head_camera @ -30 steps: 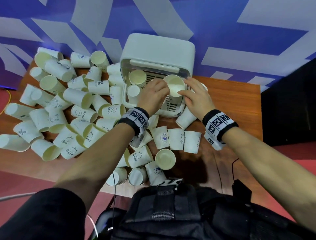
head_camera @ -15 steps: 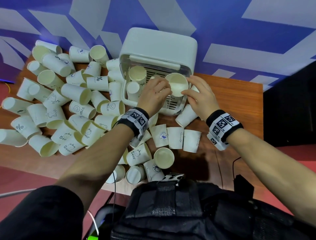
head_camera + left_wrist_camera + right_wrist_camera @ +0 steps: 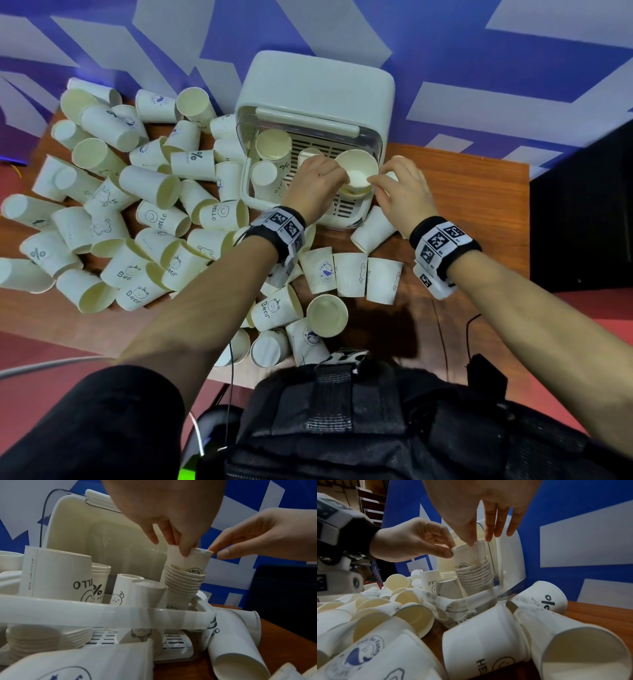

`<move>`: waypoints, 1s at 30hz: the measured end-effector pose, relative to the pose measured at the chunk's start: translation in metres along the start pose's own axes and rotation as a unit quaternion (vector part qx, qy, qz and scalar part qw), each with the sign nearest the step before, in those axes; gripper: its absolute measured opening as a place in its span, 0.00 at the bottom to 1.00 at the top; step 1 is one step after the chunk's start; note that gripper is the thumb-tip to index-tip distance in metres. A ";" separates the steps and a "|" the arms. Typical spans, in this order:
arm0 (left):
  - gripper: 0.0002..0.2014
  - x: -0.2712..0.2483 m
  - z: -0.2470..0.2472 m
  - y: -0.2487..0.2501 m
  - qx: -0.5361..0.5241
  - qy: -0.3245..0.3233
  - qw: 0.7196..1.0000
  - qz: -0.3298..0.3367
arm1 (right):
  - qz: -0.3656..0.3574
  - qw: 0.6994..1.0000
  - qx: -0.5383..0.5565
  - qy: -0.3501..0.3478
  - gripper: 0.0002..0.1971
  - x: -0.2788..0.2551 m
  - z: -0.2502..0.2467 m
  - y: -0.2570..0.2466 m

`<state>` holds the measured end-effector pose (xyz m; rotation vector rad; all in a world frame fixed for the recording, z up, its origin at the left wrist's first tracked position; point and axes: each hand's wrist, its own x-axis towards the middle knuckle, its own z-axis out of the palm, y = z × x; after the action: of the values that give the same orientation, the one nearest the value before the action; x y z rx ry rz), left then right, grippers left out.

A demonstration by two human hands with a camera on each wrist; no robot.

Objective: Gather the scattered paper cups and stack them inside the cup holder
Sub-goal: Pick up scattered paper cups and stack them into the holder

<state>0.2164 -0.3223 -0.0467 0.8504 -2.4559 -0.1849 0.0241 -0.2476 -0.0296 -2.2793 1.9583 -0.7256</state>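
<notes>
Pinching the top cup (image 3: 357, 171) at its rim, your left hand (image 3: 317, 185) and right hand (image 3: 404, 192) held it part-seated in the tilted stack (image 3: 181, 586) inside the cup holder (image 3: 318, 89); loose cups (image 3: 150, 185) littered the counter (image 3: 479, 205).

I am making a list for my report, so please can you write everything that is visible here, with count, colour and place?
cup holder: one, white, back of the table against the wall, lid open
stack of cups: one, white, leaning in the holder's right front corner
top cup: one, white, partly pushed into that stack
other cups in the holder: several, white, left part
loose cups: dozens, white with prints, mostly lying left of and in front of the holder
table: one, brown wood
wall: blue and white
left hand: fingers pinch the top cup's rim
right hand: fingers pinch the opposite rim
wristbands: two, black with markers
</notes>
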 end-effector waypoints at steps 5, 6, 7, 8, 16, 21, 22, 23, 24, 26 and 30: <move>0.04 0.002 0.003 0.000 -0.044 -0.056 0.997 -0.041 | 0.009 0.998 -0.024 -0.057 0.16 -0.007 0.006 -0.003; 0.05 0.001 0.004 0.000 -0.048 -0.067 0.995 -0.051 | 0.002 0.997 -0.027 -0.069 0.17 -0.008 0.008 -0.004; 0.05 0.001 0.005 0.001 -0.051 -0.081 0.993 -0.063 | -0.002 0.996 -0.032 -0.082 0.18 -0.008 0.011 -0.003; 0.05 0.001 0.008 0.000 -0.054 -0.096 0.991 -0.074 | -0.002 0.995 -0.039 -0.095 0.19 -0.009 0.013 -0.003; 0.09 0.010 0.026 -0.006 0.022 -0.202 0.977 -0.068 | 0.039 0.986 -0.030 -0.158 0.26 -0.003 0.015 -0.008; 0.11 0.015 0.024 -0.003 0.006 -0.211 0.973 -0.097 | 0.074 0.983 -0.007 -0.170 0.27 0.000 0.014 -0.009; 0.11 0.014 0.023 -0.003 0.003 -0.212 0.973 -0.092 | 0.078 0.983 0.000 -0.168 0.27 0.000 0.014 -0.008; 0.11 0.012 0.022 -0.004 0.000 -0.210 0.974 -0.085 | 0.083 0.982 0.008 -0.170 0.27 -0.001 0.015 -0.008; 0.11 0.009 0.021 -0.004 -0.004 -0.204 0.976 -0.076 | 0.087 0.981 0.013 -0.174 0.27 -0.001 0.016 -0.008; 0.10 0.005 0.020 -0.002 -0.011 -0.185 0.980 -0.065 | 0.093 0.976 0.023 -0.195 0.29 -0.003 0.019 -0.008; 0.11 0.001 0.012 0.008 -0.068 -0.101 0.988 -0.094 | 0.100 0.975 0.096 -0.173 0.28 -0.006 0.022 -0.003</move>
<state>0.2053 -0.3168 -0.0546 1.0467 -2.5098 -0.5241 0.0349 -0.2471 -0.0497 -1.9096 1.8290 -0.4408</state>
